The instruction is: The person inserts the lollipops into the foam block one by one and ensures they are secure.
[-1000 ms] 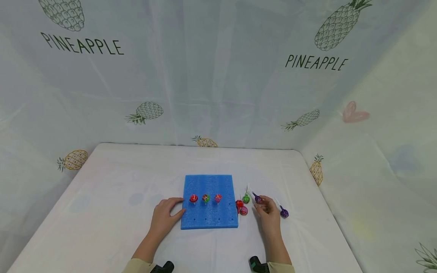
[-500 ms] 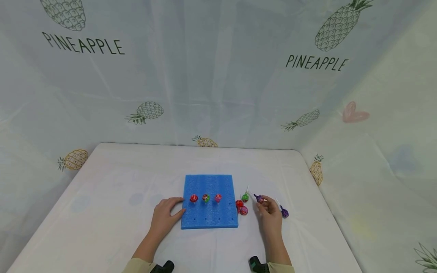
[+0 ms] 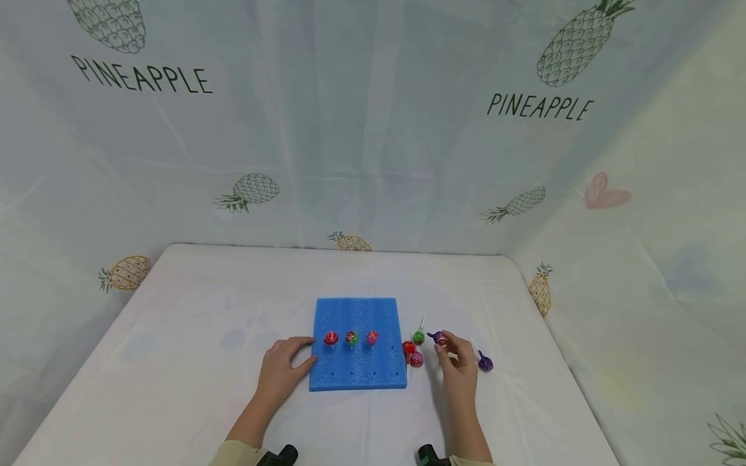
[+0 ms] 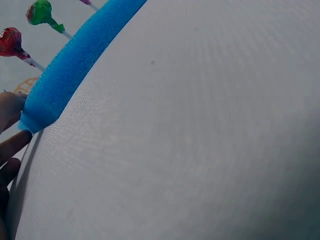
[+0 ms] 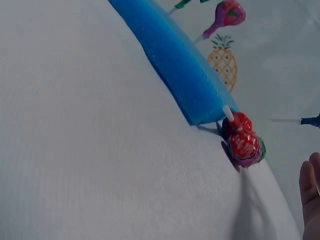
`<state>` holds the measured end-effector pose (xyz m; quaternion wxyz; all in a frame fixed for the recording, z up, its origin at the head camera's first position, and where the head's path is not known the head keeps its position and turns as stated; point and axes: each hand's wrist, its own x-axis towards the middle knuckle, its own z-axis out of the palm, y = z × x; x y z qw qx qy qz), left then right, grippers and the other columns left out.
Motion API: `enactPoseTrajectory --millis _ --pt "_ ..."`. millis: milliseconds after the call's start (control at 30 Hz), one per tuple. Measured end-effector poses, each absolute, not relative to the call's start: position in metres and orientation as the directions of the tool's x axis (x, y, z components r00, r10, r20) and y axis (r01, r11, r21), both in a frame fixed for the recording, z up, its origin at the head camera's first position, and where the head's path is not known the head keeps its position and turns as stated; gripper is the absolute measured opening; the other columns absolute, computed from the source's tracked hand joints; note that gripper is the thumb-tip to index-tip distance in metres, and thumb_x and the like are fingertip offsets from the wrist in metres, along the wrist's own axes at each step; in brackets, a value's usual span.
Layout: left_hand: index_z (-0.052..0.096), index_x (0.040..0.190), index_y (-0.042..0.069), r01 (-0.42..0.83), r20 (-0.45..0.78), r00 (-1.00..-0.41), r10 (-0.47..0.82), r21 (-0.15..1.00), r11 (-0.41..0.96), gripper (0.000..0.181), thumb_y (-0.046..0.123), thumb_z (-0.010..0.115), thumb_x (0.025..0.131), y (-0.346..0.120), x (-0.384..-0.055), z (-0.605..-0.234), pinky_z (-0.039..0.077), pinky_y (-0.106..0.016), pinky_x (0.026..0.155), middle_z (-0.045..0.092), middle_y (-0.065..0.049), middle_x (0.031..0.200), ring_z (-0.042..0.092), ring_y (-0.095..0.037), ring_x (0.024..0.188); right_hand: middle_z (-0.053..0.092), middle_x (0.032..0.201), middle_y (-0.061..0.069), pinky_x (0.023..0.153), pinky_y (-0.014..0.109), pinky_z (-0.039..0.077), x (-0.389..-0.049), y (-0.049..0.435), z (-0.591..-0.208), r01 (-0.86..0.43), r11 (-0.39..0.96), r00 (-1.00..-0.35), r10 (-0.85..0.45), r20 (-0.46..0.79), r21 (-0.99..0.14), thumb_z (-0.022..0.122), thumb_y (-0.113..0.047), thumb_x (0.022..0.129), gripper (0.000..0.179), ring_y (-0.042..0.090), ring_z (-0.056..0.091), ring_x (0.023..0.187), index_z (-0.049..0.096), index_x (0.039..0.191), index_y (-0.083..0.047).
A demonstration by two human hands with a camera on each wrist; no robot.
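Observation:
My left hand (image 3: 280, 374) lies at the left edge of a blue foam board (image 3: 355, 375), its thumb and finger touching the edge. Three lollipops stand upright in the board in one row: a red one (image 3: 331, 338), a green-and-red one (image 3: 351, 338) and a pink one (image 3: 372, 337). Right of the board, my right hand (image 3: 459, 369) pinches a purple lollipop (image 3: 439, 338) by its candy head, raised off the table. In the right wrist view its white stick (image 5: 286, 120) points left; most of the head is out of frame there.
Beside the board's right edge lie a green lollipop (image 3: 418, 337), a red one (image 3: 409, 347) and a pink one (image 3: 416, 360). Another purple lollipop (image 3: 485, 362) lies right of my right hand. Small holes dot the board. A pineapple-print cloth (image 3: 361, 129) hangs behind the table.
My right hand turns the purple lollipop so its stick swings from pointing up and away to pointing left, and the hand lifts slightly. The left hand and the board stay put.

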<state>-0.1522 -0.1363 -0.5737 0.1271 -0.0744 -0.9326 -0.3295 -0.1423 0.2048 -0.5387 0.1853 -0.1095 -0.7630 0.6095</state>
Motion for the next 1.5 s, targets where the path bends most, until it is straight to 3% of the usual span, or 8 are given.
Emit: enactPoseTrajectory --millis 100,233,600,967,1200,1500 --pt "0.068 0.119 0.016 0.221 0.284 -0.957 0.054 0.598 0.770 0.038 0.028 0.076 0.084 -0.136 -0.152 -0.573 0.041 -0.054 0.095 0.066 -0.005 0.121 0.055 -0.029 0.112 0.056 0.120 0.008 0.081 0.013 0.047 -0.141 0.198 -0.537 -0.132 0.223 -0.919 0.339 0.204 -0.966 0.064 -0.005 0.094 0.031 0.010 0.056 0.103 0.062 0.125 -0.002" --pt "0.068 0.119 0.016 0.218 0.281 -0.958 0.053 0.599 0.771 0.038 0.028 0.076 0.085 -0.136 -0.152 -0.573 0.040 -0.054 0.095 0.066 -0.006 0.121 0.055 -0.029 0.113 0.059 0.125 0.010 0.086 0.015 0.047 -0.138 0.190 -0.536 -0.140 0.176 -0.939 0.289 0.187 -0.974 0.062 -0.002 0.094 0.033 0.007 0.059 0.106 0.061 0.127 -0.003" --pt "0.068 0.120 0.016 0.220 0.281 -0.958 0.056 0.594 0.774 0.038 0.028 0.076 0.084 -0.137 -0.152 -0.575 0.041 -0.054 0.094 0.065 -0.005 0.121 0.055 -0.029 0.113 0.060 0.123 0.021 0.080 0.016 0.050 -0.136 0.181 -0.532 -0.024 0.041 -0.968 0.248 0.034 -0.999 0.059 0.003 0.095 0.035 0.004 0.063 0.098 0.056 0.130 0.004" --pt "0.069 0.118 0.016 0.231 0.300 -0.952 0.057 0.585 0.777 0.037 0.027 0.077 0.083 -0.136 -0.151 -0.573 0.042 -0.053 0.092 0.066 -0.005 0.120 0.055 -0.029 0.110 0.060 0.121 0.023 0.082 0.022 0.053 -0.136 0.172 -0.541 -0.030 -0.035 -0.977 0.214 0.022 -0.999 0.058 0.002 0.096 0.037 0.009 0.065 0.097 0.053 0.132 0.006" --pt "0.068 0.119 0.016 0.222 0.290 -0.956 0.052 0.592 0.775 0.037 0.027 0.076 0.084 -0.137 -0.150 -0.573 0.041 -0.053 0.093 0.066 -0.005 0.120 0.055 -0.029 0.111 0.062 0.118 0.023 0.082 0.024 0.053 -0.137 0.167 -0.544 -0.037 0.034 -0.976 0.213 0.043 -0.999 0.058 0.002 0.095 0.033 0.014 0.066 0.099 0.056 0.129 0.004" --pt "0.067 0.120 0.016 0.212 0.270 -0.961 0.055 0.598 0.773 0.038 0.028 0.076 0.085 -0.137 -0.153 -0.573 0.041 -0.053 0.095 0.065 -0.005 0.121 0.054 -0.029 0.112 0.064 0.119 0.008 0.090 0.021 0.049 -0.138 0.159 -0.541 -0.072 0.216 -0.978 0.177 0.112 -0.974 0.063 -0.003 0.094 0.033 0.021 0.061 0.110 0.060 0.127 -0.004"
